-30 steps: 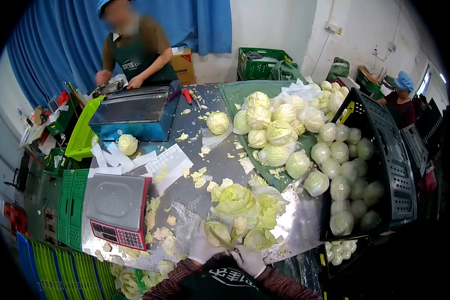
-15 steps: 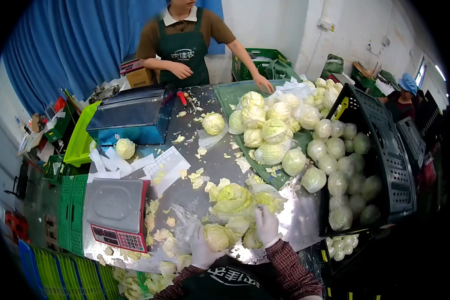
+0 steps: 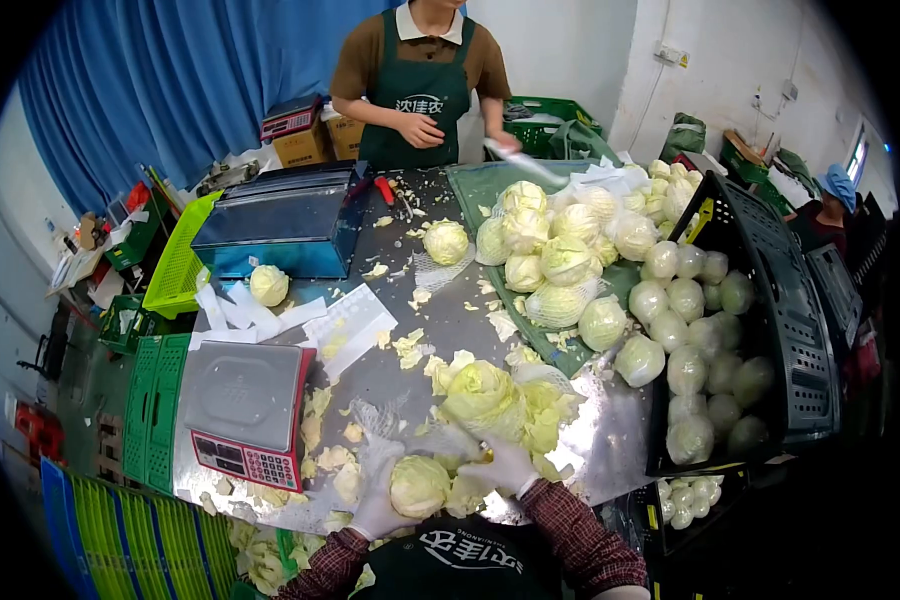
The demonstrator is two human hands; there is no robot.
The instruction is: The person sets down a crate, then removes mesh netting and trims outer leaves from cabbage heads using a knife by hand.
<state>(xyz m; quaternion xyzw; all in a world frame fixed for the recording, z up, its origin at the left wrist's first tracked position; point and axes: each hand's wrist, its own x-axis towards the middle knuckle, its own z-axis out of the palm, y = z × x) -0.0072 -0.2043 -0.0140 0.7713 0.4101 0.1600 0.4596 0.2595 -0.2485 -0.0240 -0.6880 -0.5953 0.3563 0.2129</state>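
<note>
My left hand (image 3: 378, 497), in a white glove, is closed around the side of a trimmed pale cabbage (image 3: 419, 487) near the table's front edge. My right hand (image 3: 508, 468), gloved too, is closed on what looks like a knife (image 3: 450, 440); a yellowish bit shows at the fingers, and a greyish blade points left, above the cabbage. Just beyond lies a larger leafy green cabbage (image 3: 482, 396) with loose outer leaves. White foam netting (image 3: 378, 420) lies close to my left hand.
A scale (image 3: 245, 400) stands at left, behind it a blue wrapping machine (image 3: 275, 225). Cabbages (image 3: 570, 258) are heaped on green cloth; a black crate (image 3: 770, 300) at right holds wrapped ones. A co-worker (image 3: 420, 100) stands across the table (image 3: 450, 325), which is strewn with leaf scraps.
My right hand has moved left and down, closer to the cabbage in my left hand. The co-worker's hand has lifted a white strip from the heap. The whole view has shifted slightly.
</note>
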